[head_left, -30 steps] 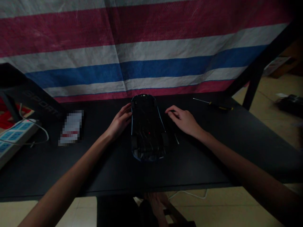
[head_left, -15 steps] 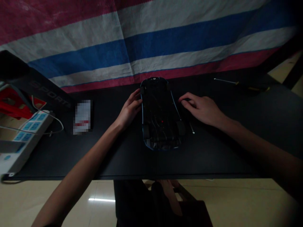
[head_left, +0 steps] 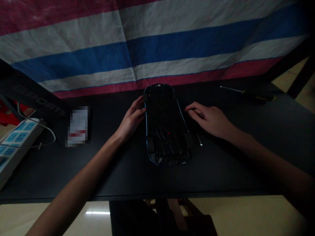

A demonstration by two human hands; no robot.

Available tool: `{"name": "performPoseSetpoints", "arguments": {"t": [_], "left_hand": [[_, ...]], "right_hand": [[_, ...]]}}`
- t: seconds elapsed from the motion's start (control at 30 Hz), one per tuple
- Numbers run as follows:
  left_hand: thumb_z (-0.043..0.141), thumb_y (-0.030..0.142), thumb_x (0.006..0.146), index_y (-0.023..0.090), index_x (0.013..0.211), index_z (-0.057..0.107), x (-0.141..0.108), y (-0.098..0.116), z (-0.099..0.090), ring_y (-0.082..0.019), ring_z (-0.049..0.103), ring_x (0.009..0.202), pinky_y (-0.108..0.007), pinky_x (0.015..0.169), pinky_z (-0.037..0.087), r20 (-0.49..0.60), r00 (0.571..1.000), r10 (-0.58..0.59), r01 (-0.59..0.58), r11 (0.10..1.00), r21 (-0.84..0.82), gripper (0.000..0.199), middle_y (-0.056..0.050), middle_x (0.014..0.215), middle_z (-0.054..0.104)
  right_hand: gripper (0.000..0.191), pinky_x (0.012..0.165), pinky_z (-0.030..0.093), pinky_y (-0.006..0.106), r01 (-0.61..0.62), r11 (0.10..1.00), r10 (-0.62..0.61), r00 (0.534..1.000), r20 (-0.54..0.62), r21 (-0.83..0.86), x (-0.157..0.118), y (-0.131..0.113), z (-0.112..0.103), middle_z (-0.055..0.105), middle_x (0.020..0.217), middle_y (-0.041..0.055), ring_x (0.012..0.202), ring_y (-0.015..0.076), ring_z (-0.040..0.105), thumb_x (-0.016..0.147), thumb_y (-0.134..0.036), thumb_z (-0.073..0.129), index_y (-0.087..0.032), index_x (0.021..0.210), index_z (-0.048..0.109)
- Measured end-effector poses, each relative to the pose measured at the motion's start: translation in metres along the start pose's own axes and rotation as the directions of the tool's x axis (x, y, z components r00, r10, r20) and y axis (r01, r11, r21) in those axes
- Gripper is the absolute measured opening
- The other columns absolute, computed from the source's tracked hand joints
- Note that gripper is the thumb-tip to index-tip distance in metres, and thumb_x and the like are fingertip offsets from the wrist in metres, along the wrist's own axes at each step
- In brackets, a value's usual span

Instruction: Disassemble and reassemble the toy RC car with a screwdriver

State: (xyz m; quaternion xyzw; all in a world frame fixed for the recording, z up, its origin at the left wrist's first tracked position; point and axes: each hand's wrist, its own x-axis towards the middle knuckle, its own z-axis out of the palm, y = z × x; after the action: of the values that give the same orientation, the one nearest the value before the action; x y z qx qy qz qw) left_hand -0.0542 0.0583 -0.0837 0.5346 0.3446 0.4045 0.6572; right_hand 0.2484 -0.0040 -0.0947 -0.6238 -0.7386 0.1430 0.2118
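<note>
A dark toy car (head_left: 166,124) lies upside down on the black table, its wheels and underside facing up. My left hand (head_left: 133,118) rests at the car's left side, fingertips touching its edge, fingers apart. To the right of the car, my right hand (head_left: 206,116) lies on the table with its fingers curled; whether anything is inside them is hidden. A thin metal shaft (head_left: 199,139) with a bright tip lies just below that hand, its other end out of sight.
A screwdriver (head_left: 258,96) with a dark and yellow handle lies at the back right. On the left are a blurred white packet (head_left: 78,126), a white power strip (head_left: 18,141) with cables and a dark "SPORT" bar (head_left: 36,98). Striped cloth (head_left: 152,49) hangs behind.
The camera view has shifted slightly, so the table and car appear a little lower. My hands keep nearly the same places beside the car.
</note>
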Motion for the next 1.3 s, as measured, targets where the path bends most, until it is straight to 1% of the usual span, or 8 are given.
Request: {"name": "performPoseSetpoints", "arguments": {"t": [0.13,0.4,0.6,0.7,0.8,1.0,1.2,1.3], "left_hand": [[0.063,0.03,0.088,0.027,0.156,0.042,-0.0008,-0.0003,0.0002,-0.034,0.035,0.154,-0.052,0.125,0.029,-0.005,1.0,0.0,0.0,1.0,0.009,0.071,-0.006,0.169,0.037],[0.063,0.031,0.09,0.031,0.156,0.043,-0.0032,-0.0001,-0.0004,-0.035,0.032,0.155,-0.053,0.126,0.027,-0.016,1.0,-0.02,0.02,1.0,0.017,0.069,-0.002,0.171,0.034],[0.066,0.031,0.09,0.033,0.156,0.045,-0.005,0.0004,-0.0029,-0.037,0.03,0.156,-0.055,0.126,0.027,-0.031,0.999,-0.039,0.039,0.999,-0.012,0.069,-0.002,0.17,0.036],[0.065,0.031,0.091,0.034,0.155,0.046,-0.0053,0.0003,-0.0046,-0.036,0.028,0.157,-0.054,0.127,0.026,-0.026,0.999,-0.032,0.032,0.999,-0.015,0.067,-0.001,0.17,0.036],[0.065,0.03,0.092,0.033,0.154,0.049,-0.0056,0.0,-0.006,-0.035,0.03,0.157,-0.054,0.127,0.026,-0.027,0.999,-0.018,0.017,0.999,-0.03,0.063,-0.002,0.17,0.036],[0.064,0.029,0.093,0.036,0.152,0.05,-0.0062,-0.0014,-0.0082,-0.033,0.03,0.157,-0.051,0.127,0.027,-0.033,0.999,-0.016,0.015,1.0,-0.023,0.061,0.001,0.17,0.037],[0.063,0.032,0.093,0.034,0.155,0.046,-0.0059,-0.0002,-0.0063,-0.036,0.032,0.156,-0.055,0.126,0.028,-0.023,1.0,-0.013,0.013,1.0,0.0,0.064,-0.002,0.17,0.036],[0.063,0.031,0.093,0.034,0.155,0.046,-0.0065,0.0015,-0.0047,-0.035,0.034,0.155,-0.054,0.126,0.029,-0.025,0.999,-0.022,0.021,1.0,-0.013,0.064,-0.002,0.17,0.036]], "right_hand": [[0.027,0.062,0.04,0.031,0.012,1.0,-0.012,1.0,-0.001,0.0,-0.0012,-0.0006,-0.0008,0.071,0.075,-0.0025,0.062,0.0165,0.063,0.104,-0.043,0.046,-0.028,0.119,0.064],[0.026,0.059,0.04,0.031,0.027,1.0,-0.027,1.0,0.009,0.015,-0.0028,-0.0005,0.0014,0.072,0.077,-0.0015,0.058,0.0158,0.061,0.105,-0.043,0.045,-0.029,0.12,0.062],[0.026,0.061,0.042,0.031,0.03,0.999,-0.03,0.999,0.032,0.03,-0.0033,-0.0012,0.0028,0.073,0.081,-0.0025,0.062,0.0162,0.066,0.106,-0.043,0.045,-0.03,0.123,0.06],[0.025,0.062,0.043,0.03,0.028,0.998,-0.031,0.998,0.05,0.051,-0.0023,-0.0019,0.0036,0.072,0.08,-0.004,0.062,0.015,0.066,0.107,-0.043,0.044,-0.03,0.123,0.059],[0.025,0.062,0.043,0.03,0.036,0.998,-0.039,0.998,0.051,0.049,-0.001,-0.0025,0.0039,0.071,0.078,-0.0044,0.061,0.0144,0.066,0.107,-0.042,0.043,-0.03,0.123,0.059],[0.027,0.061,0.043,0.031,0.034,0.998,-0.037,0.997,0.063,0.051,-0.0009,-0.0042,0.0026,0.07,0.076,-0.0043,0.06,0.0157,0.066,0.108,-0.044,0.04,-0.031,0.124,0.057],[0.026,0.06,0.044,0.031,0.058,0.997,-0.06,0.997,0.046,0.055,-0.0019,-0.003,0.0037,0.072,0.078,-0.0036,0.06,0.0158,0.066,0.107,-0.043,0.042,-0.031,0.123,0.058],[0.025,0.061,0.044,0.031,0.064,0.997,-0.066,0.997,0.039,0.052,-0.002,-0.0028,0.0039,0.072,0.079,-0.0031,0.061,0.0158,0.066,0.107,-0.043,0.042,-0.03,0.121,0.058]]}}
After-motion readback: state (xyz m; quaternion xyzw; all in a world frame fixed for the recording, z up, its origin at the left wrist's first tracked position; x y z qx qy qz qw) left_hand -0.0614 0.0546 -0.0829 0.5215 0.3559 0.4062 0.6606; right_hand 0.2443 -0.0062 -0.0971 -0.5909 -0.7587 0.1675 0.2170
